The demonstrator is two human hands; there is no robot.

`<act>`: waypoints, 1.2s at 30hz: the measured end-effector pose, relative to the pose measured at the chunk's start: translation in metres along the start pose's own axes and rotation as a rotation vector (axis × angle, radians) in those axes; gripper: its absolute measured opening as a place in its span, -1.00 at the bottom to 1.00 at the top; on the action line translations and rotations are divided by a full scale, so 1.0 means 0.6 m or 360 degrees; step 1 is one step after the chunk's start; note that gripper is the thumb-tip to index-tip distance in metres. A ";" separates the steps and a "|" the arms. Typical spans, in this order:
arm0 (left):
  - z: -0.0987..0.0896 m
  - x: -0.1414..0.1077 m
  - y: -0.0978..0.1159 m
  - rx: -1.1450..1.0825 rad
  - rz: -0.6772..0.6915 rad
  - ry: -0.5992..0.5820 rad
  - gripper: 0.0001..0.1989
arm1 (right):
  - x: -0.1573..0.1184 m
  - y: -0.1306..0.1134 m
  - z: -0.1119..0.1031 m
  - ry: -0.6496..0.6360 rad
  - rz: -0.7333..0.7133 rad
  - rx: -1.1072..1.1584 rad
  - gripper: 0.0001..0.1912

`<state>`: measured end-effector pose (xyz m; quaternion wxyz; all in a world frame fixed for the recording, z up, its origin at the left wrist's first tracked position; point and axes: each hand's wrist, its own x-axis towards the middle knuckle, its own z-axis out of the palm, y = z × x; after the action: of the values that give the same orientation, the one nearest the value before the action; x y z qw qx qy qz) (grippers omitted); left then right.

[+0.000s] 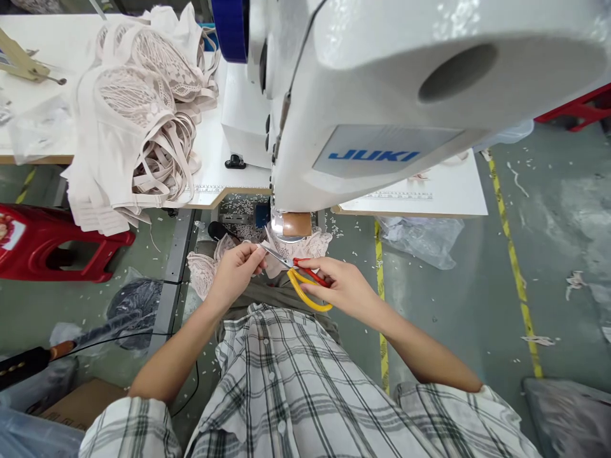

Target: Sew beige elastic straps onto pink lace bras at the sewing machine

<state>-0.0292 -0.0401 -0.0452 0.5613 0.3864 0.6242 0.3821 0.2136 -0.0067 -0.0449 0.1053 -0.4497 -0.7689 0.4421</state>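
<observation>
My right hand [341,284] grips a pair of scissors [309,287] with one red and one yellow handle. Their blades point left and reach the fingertips of my left hand [240,266]. That hand is closed in a pinch on the edge of a pale pink lace garment [203,273]. More of the lace hangs below the needle area of the white sewing machine [367,121], just beyond my hands. What exactly lies between the blades is too small to make out.
A pile of pale pink lace bras [133,114] covers the left part of the white table [214,137] and hangs over its edge. A red stool [62,245] stands at left. Plastic bags [420,238] hang and lie around, and scraps litter the green floor [439,305].
</observation>
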 end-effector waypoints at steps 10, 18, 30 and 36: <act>0.013 0.009 -0.017 -0.0751 -0.0147 0.0017 -0.70 | -0.003 0.058 -0.113 0.0236 0.0252 -0.0330 -0.61; 0.021 0.008 0.016 -0.0664 -0.0377 -0.0322 -0.71 | 0.084 0.061 -0.124 0.0792 -0.0256 -0.0823 -0.55; 0.041 -0.013 -0.058 0.0287 0.0341 0.0166 -0.59 | 0.063 0.064 -0.019 0.0484 0.0063 0.0281 -0.72; 0.145 -0.031 -0.111 -0.0869 -0.0265 -0.0566 -0.09 | 0.038 0.017 0.026 0.0325 0.0593 0.1805 -0.70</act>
<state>0.0554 -0.0804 -0.1052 0.7735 0.2302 0.4205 0.4147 0.1979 0.0043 -0.0677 0.3226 -0.4908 -0.3078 0.7486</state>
